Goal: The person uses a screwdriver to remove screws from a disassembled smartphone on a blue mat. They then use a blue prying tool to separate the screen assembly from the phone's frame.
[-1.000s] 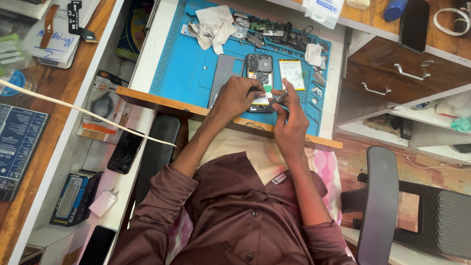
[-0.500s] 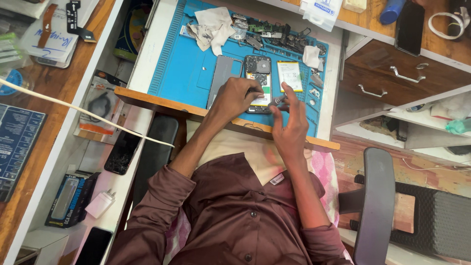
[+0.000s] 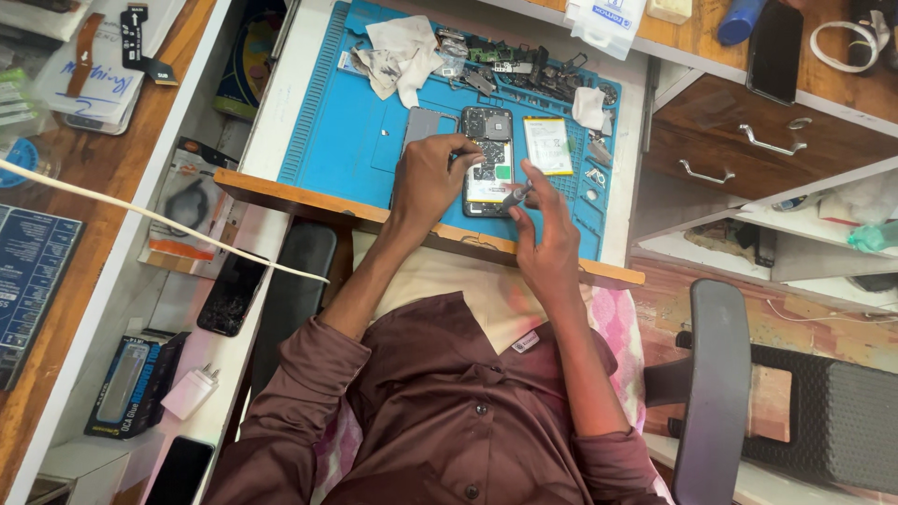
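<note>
Opened phone (image 3: 487,161), back cover off, circuit board and inner parts exposed, lying flat near the front edge of a blue work mat (image 3: 355,131) on the counter (image 3: 281,103). Left hand (image 3: 426,178) rests on the mat just left of the phone, fingers (image 3: 461,148) curled and narrowed, their tips touching the phone's left edge; whether anything is pinched between them cannot be told. Right hand (image 3: 547,238) lies at the phone's lower right corner, fingers closed round a small grey tool (image 3: 513,195) whose tip meets the phone's lower part. Grey back cover (image 3: 423,122), flat on the mat, just left of the phone and partly hidden by the left hand. Pale rectangular battery (image 3: 548,146), flat on the mat, just right of the phone. Crumpled white cloth (image 3: 398,58) at the mat's far left. Row of small dark loose parts (image 3: 524,70) along the mat's far edge; a smaller white wad (image 3: 589,108) near them at right. Wooden drawer (image 3: 739,140) with metal handles, to the right of the mat. Dark phone (image 3: 774,51) on the wooden top beyond the drawer. Cracked dark phone (image 3: 229,292) on the low white shelf at left, white charger plug (image 3: 192,391) and dark boxed item (image 3: 126,397) nearer the wearer. Grey chair back (image 3: 716,393) at lower right.
</note>
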